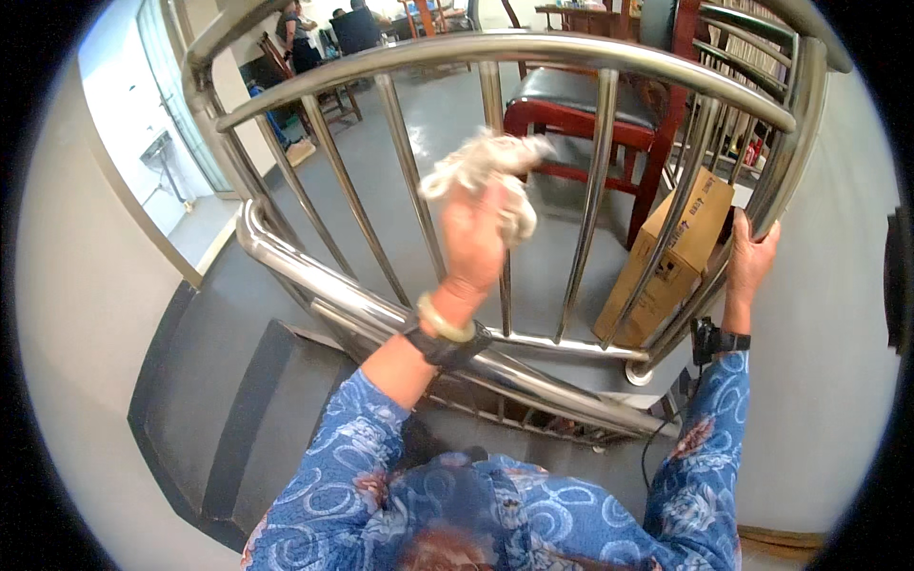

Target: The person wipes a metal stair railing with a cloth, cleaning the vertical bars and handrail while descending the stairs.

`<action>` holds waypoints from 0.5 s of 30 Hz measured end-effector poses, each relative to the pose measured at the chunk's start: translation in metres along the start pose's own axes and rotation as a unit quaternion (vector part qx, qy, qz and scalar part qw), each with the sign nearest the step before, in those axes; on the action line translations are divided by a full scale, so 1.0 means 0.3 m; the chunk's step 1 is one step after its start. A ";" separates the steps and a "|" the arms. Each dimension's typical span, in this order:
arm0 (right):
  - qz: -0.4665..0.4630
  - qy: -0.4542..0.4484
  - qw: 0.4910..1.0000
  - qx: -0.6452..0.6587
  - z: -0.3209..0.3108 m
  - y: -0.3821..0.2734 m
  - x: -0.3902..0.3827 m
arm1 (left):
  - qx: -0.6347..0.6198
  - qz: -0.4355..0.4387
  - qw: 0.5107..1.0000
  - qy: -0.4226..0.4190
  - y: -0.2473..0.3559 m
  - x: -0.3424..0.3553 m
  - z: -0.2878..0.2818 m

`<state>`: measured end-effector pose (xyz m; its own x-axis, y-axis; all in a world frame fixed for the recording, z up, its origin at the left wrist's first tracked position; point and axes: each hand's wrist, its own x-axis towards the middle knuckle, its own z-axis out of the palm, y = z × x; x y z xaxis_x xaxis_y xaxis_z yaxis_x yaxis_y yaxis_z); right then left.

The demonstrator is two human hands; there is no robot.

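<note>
My left hand (471,243) is raised in front of a stainless steel railing (428,55), closed round a crumpled whitish cloth (490,164). Both are slightly blurred. The cloth is close to the upright bars near the middle; I cannot tell whether it touches one. On the right, my right hand (752,255) grips the railing's end post (800,133) beside the wall, its fingers partly hidden behind the metal. A lower, thicker handrail (333,284) slants beneath my left forearm.
Grey steps (209,419) go down at the left below the handrail. Behind the bars stand a brown cardboard box (657,271) and a red wooden chair (581,105) with a dark seat. A person (300,43) stands in the far room. A doorway (157,124) opens at the left.
</note>
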<state>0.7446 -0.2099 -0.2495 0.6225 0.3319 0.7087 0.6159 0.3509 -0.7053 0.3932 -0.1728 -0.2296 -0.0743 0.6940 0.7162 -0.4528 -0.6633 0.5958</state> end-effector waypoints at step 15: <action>-0.038 0.024 0.999 -0.030 -0.019 0.023 0.045 | -0.304 -0.270 0.913 0.040 -0.030 0.288 -0.201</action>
<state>0.7600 -0.2079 -0.2448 0.5938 0.2641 0.7601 0.6894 0.3200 -0.6498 0.3375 -0.0899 -0.1950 0.2527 0.9078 0.3347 -0.8499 0.0430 0.5252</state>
